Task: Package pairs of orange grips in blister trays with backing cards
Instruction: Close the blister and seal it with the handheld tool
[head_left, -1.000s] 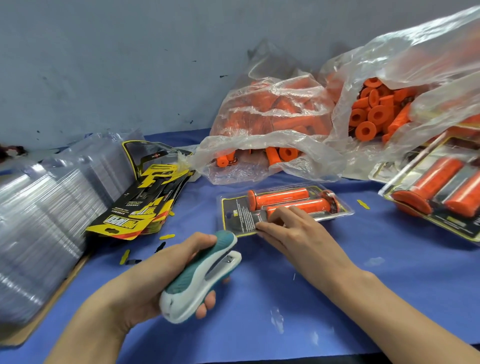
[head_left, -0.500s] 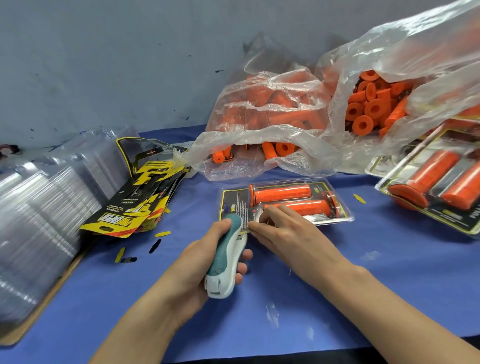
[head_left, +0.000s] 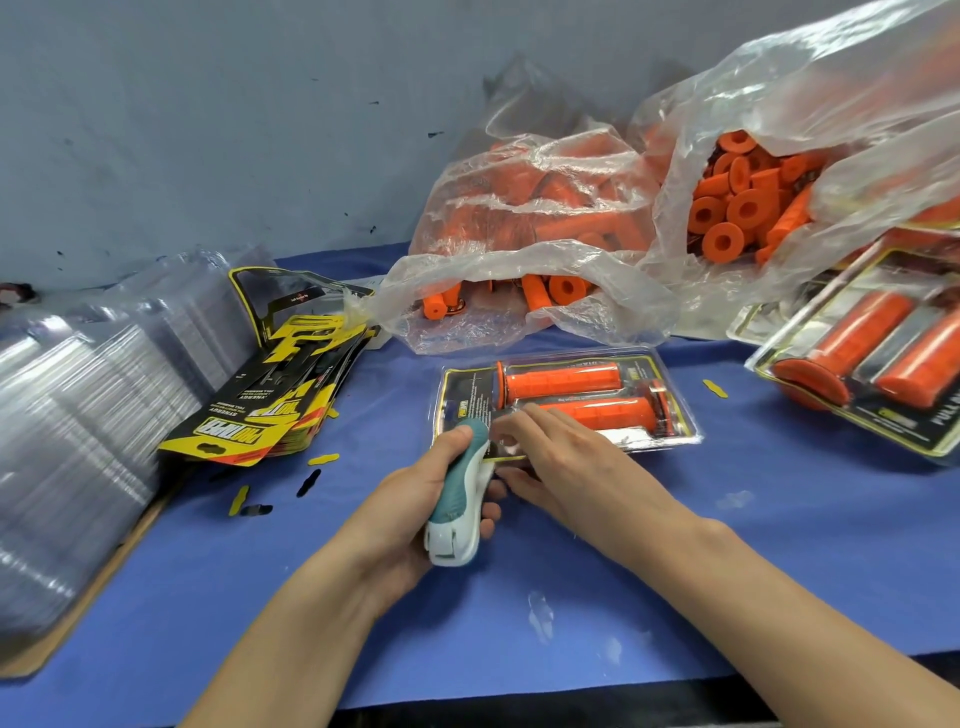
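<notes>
Sealing step, by the look of it: left hand (head_left: 415, 499) wrapped shut around a teal-and-white handheld stapler (head_left: 460, 499), nose set at the near-left edge of the clear plastic blister tray (head_left: 563, 402), which lies mid-table on the blue cloth (head_left: 779, 545) holding two orange ribbed grips (head_left: 563, 382) over a black-and-yellow backing card (head_left: 465, 397). Right hand (head_left: 566, 457) lies flat, fingers (head_left: 530, 421) extended and pressing the tray's near edge just beside the stapler, touching plastic and gripping nothing. Next likely calls for a firm squeeze with tray and card edges kept aligned, fingertips clear of the stapler's mouth.
</notes>
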